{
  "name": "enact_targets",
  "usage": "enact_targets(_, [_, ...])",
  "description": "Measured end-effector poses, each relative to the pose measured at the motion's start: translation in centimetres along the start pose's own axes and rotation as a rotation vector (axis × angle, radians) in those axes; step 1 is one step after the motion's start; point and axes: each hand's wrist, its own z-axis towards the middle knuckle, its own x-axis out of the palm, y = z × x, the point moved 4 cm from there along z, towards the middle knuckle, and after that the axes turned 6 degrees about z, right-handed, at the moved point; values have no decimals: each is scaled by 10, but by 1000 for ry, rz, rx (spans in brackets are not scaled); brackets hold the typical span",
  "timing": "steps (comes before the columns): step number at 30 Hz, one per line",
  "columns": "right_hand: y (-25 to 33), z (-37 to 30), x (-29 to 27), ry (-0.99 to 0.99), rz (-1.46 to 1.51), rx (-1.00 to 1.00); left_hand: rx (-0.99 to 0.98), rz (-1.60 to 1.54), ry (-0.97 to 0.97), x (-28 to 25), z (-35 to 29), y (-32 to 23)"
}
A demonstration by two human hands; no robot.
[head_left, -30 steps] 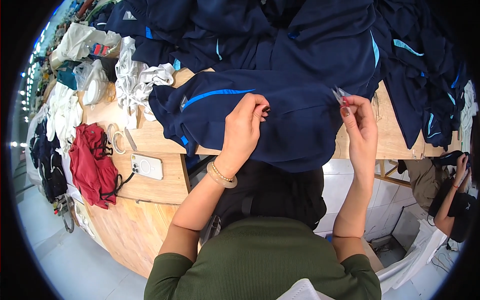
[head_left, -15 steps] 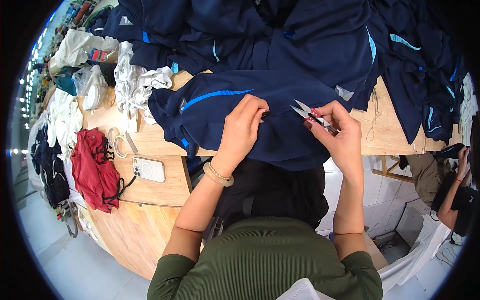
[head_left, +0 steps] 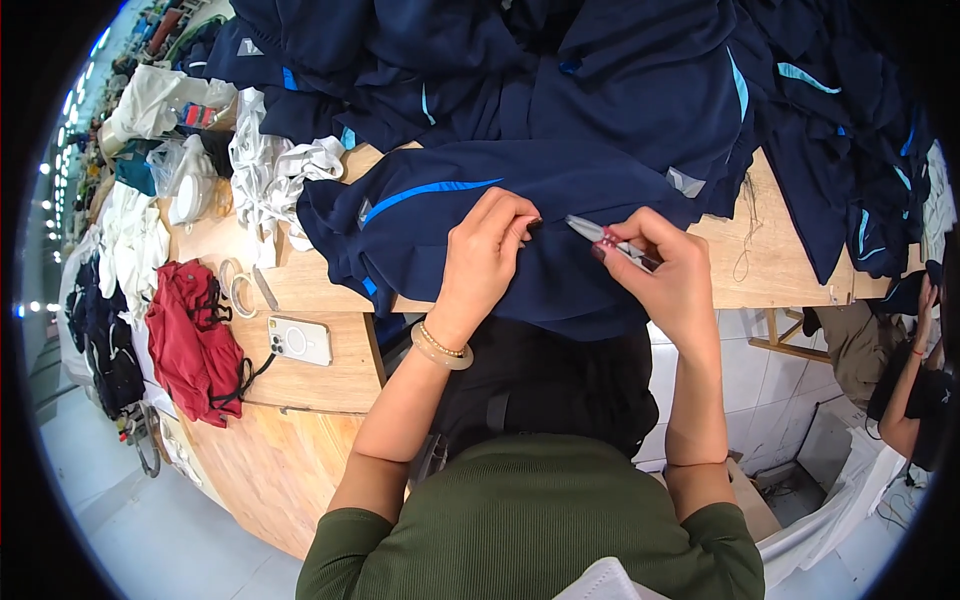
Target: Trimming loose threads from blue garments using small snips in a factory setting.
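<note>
A navy garment [head_left: 440, 222] with a bright blue stripe lies across the table's near edge, partly hanging over it. My left hand [head_left: 487, 243] pinches at its middle, fingertips pressed together; whether cloth or a thread sits between them is too small to tell for sure. In my right hand [head_left: 668, 272] is a pair of thread snips [head_left: 612, 238], held between thumb and fingers. Their blades point left toward my left fingertips, over the garment and a short way apart from that hand. The blades look nearly closed together.
Navy garments [head_left: 640, 110] are heaped along the far side. At left are white cloth strips [head_left: 262, 165], a red bag [head_left: 192, 340], tape rolls [head_left: 240, 292] and a phone [head_left: 300, 340] on the wooden table [head_left: 300, 430]. Another person's arm [head_left: 905, 390] shows at far right.
The snips' blades, spread apart before, have come nearly together. My right hand has moved slightly left, toward my left hand, which stays almost in place.
</note>
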Motion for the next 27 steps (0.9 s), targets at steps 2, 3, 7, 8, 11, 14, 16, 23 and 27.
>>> enact_targets(2, [10,4,8,59,-120,-46,-34,-39,-4,0,0,1])
enact_targets(3, [16,6,11,82,-179,-85,-36,-37,-5,-1,-1,1])
enact_targets(7, [20,13,20,112,-314,-247,-67,-63,-27,-2,-2,4])
enact_targets(8, [21,14,21,127,-355,-293,-54,-65,-30,-2,-1,3])
enact_targets(11, [26,17,23,149,-422,-375,-40,-99,-48,-3,0,2])
enact_targets(14, [34,19,26,170,-474,-425,-54,-90,-46,-4,-1,3])
enact_targets(16, [38,21,26,184,-503,-437,-62,-88,-46,-3,0,3])
enact_targets(23, [46,24,33,223,-641,-511,-69,-64,-55,-3,1,2])
enact_targets(27, [49,25,34,231,-646,-528,-50,-28,-46,-2,2,2])
